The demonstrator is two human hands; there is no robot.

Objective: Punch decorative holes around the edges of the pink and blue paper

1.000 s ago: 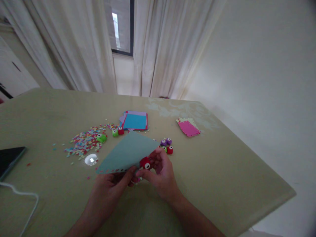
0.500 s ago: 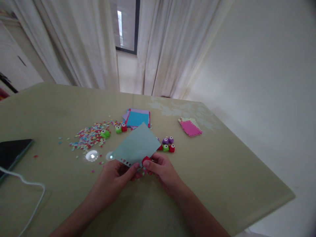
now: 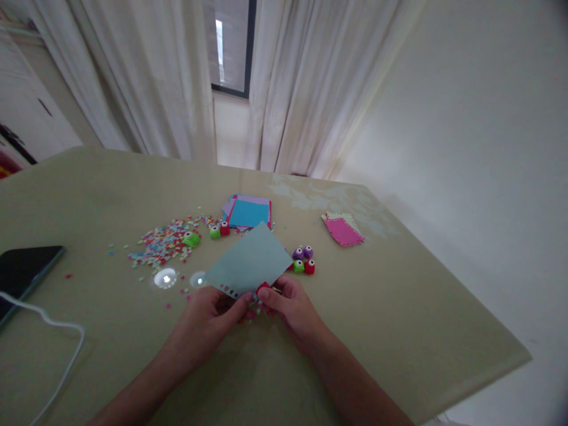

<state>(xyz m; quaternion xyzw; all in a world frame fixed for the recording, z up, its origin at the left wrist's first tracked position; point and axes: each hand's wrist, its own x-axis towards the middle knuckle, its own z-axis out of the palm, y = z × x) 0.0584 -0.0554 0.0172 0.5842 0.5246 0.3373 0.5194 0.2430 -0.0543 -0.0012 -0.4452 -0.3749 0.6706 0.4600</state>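
Note:
Between the thumb and fingers of my left hand [image 3: 212,316] is a pale blue-green sheet of paper [image 3: 252,260], tilted above the table. A row of small punched holes runs along its near edge. My right hand [image 3: 290,307] is closed around a small red craft punch [image 3: 263,288], set at the paper's near corner. My fingers hide most of the punch. Pink and pale paper bits [image 3: 255,310] show under the hands. Just beyond the right hand stand several small punches with eye-like tops, among them a green punch [image 3: 298,267] and a purple punch [image 3: 307,252].
Confetti [image 3: 166,239] is heaped on the left, with a green punch [image 3: 191,239] beside it. Coloured sheets [image 3: 249,213] lie behind the paper. Pink punched card [image 3: 342,231] rests on the right. A dark tablet-like device [image 3: 26,269] and white cable [image 3: 66,325] lie far left.
The view has shifted slightly, so the table things sit a little further right. Both hands keep their hold on the paper and punch, in nearly the same pose.

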